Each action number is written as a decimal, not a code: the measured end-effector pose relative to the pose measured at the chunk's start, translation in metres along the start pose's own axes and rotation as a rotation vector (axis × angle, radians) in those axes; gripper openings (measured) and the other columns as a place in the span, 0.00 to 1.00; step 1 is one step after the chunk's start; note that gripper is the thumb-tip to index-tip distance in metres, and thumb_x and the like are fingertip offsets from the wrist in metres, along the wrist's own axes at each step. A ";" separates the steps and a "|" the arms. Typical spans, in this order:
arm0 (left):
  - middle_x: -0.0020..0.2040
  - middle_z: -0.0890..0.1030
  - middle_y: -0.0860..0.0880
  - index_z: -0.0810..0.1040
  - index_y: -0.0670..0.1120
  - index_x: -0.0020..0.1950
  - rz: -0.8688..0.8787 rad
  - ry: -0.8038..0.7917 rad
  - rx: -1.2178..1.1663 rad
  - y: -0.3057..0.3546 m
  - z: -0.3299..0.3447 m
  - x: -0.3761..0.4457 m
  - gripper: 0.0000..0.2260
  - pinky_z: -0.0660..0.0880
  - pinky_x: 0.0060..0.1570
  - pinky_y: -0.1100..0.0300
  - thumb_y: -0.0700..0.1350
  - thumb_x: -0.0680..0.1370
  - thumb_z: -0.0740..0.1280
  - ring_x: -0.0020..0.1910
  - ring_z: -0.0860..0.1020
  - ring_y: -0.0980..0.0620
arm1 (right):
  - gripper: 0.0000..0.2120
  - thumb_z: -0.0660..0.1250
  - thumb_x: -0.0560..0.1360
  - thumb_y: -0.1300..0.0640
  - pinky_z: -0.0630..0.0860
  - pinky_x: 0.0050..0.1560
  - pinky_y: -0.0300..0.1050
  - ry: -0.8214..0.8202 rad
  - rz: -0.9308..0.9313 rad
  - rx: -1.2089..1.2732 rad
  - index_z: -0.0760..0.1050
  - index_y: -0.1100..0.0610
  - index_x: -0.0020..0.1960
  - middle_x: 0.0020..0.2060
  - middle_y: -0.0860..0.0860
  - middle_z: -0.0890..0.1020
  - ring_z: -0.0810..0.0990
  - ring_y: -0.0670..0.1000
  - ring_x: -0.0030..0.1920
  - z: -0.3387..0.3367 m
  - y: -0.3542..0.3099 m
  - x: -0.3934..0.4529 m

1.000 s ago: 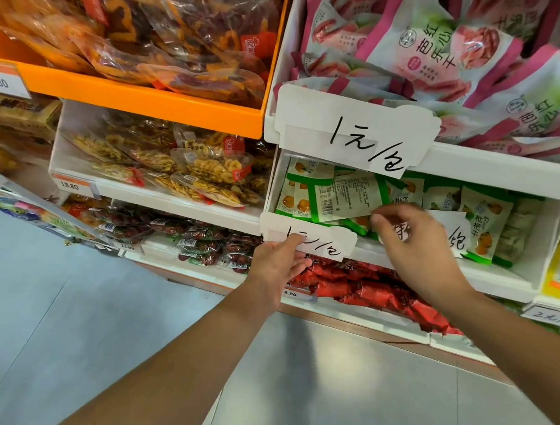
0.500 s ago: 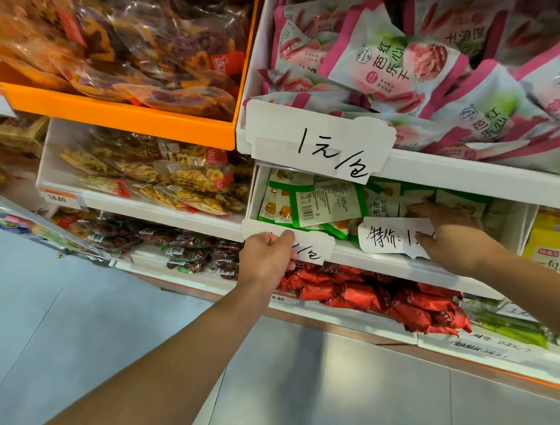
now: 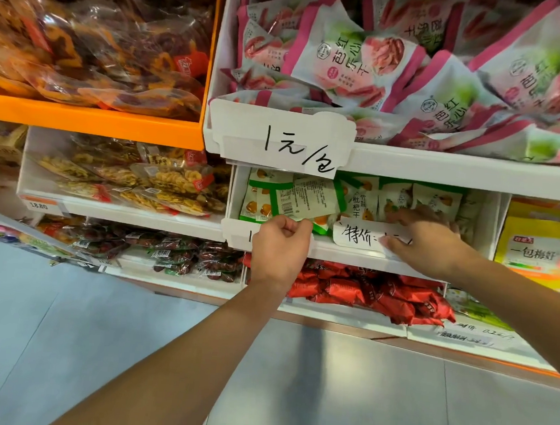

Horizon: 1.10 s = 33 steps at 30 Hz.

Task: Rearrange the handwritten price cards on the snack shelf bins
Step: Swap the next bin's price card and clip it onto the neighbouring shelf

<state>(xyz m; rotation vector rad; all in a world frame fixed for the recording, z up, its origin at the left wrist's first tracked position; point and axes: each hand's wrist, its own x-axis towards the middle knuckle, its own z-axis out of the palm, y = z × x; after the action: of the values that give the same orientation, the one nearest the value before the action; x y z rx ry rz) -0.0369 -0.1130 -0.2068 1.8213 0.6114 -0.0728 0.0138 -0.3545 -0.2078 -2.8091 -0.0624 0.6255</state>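
The left hand (image 3: 280, 251) is curled up and pinches the top edge of a small white card (image 3: 236, 237) on the front lip of the middle bin (image 3: 492, 225). The hand hides most of that card. Only its left end shows, with one black stroke on it.

Just to the right of that hand is a second card (image 3: 359, 234) with black writing. It stands on the same lip, in front of the green packs (image 3: 306, 199). The right hand (image 3: 427, 239) holds this card at its right end. The thumb is curled over the front and the fingers reach behind, into the bin. The two hands are near each other but do not touch.

Right above the left hand is a big card (image 3: 281, 138) with writing. It is fixed to the front of the top bin (image 3: 459, 169). No hand touches it. Pink packs (image 3: 351, 57) fill that bin.

Below both hands is a bin of red packs (image 3: 382, 294). Left of the left hand is a bin of yellow ring snacks (image 3: 174, 180), and above that is an orange bin (image 3: 94, 124) with clear bags. Right of the right hand is a yellow pack (image 3: 536, 252). Low on the right, more white labels (image 3: 466, 334) with writing lie on the bottom lip, too blurry to read.

The floor (image 3: 60, 346) is grey tile, and both bare arms reach up from it to the shelf.
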 end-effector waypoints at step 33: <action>0.54 0.82 0.55 0.80 0.54 0.60 0.371 -0.115 0.232 0.032 0.036 -0.037 0.14 0.80 0.52 0.56 0.58 0.78 0.66 0.51 0.81 0.56 | 0.03 0.71 0.79 0.50 0.80 0.47 0.47 0.172 -0.223 0.584 0.76 0.45 0.50 0.49 0.46 0.81 0.82 0.50 0.48 -0.035 0.013 -0.068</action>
<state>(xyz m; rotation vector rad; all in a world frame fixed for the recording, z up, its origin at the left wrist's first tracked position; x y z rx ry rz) -0.0460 -0.1661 -0.1781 2.1116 0.1823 0.0019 -0.0331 -0.3820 -0.1532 -2.2367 -0.1338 0.2856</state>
